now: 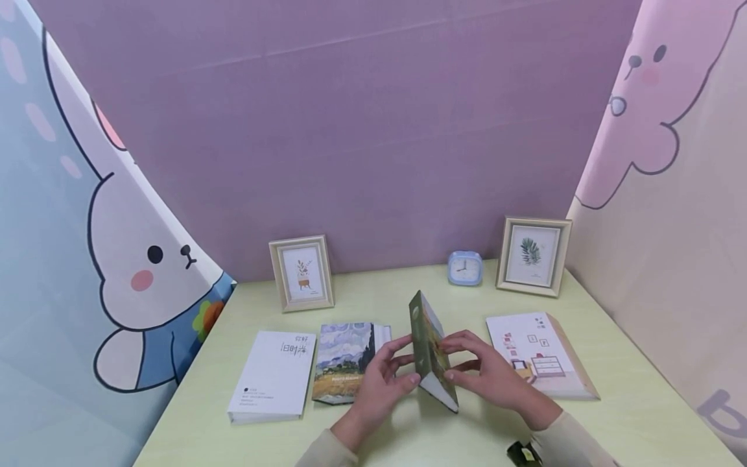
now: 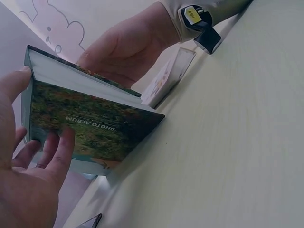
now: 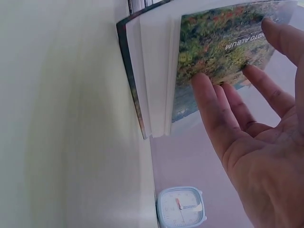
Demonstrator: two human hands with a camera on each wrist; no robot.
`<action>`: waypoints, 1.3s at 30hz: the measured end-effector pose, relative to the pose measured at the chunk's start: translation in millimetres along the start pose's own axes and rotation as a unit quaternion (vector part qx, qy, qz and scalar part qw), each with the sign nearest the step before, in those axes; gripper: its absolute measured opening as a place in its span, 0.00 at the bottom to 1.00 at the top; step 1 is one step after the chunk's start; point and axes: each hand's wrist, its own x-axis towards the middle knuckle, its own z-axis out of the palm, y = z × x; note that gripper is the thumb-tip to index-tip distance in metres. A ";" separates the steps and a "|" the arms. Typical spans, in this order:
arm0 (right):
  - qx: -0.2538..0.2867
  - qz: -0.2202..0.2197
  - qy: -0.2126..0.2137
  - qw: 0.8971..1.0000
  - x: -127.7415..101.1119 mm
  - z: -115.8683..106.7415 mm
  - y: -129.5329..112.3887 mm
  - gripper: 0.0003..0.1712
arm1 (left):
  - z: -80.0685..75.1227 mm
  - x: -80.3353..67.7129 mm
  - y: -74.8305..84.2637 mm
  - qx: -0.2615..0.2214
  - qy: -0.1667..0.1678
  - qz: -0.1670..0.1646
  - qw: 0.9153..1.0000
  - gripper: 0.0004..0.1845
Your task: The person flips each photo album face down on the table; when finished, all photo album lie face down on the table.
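Observation:
Between the two hands a thick photo album [image 1: 430, 344] stands tilted on edge, with green, painting-like covers and white pages. The left hand [image 1: 382, 383] holds it from the left; in the left wrist view its thumb [image 2: 16, 81] lies at the spine and its fingers [image 2: 61, 149] touch the cover. The right hand [image 1: 487, 373] is on the opposite cover. In the right wrist view, its fairly straight fingers [image 3: 209, 104] and thumb rest against that cover, under the words PHOTO ALBUM. Whether the album's lower edge touches the table cannot be told.
Left of the hands lie a landscape-covered album [image 1: 344, 360] and a white album [image 1: 273, 376]; an illustrated white album [image 1: 539, 360] lies at right. Two picture frames [image 1: 279, 275] and a blue clock [image 1: 465, 268] stand along the back. A black device [image 1: 524, 455] is on the right wrist.

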 end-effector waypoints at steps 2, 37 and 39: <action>0.005 0.001 -0.003 1.000 0.3 -0.3 -0.4 0.31 | 0.0 0.0 -0.4 0.000 -0.004 0.005 1.000 0.38; 0.148 0.028 -0.035 0.988 -0.5 -3.4 -6.8 0.28 | -0.2 -3.2 -5.0 0.026 -0.052 -0.026 0.998 0.42; 0.149 0.024 -0.030 0.988 -0.7 -3.4 -6.0 0.29 | -0.8 -2.9 -5.7 0.031 -0.053 -0.032 0.998 0.43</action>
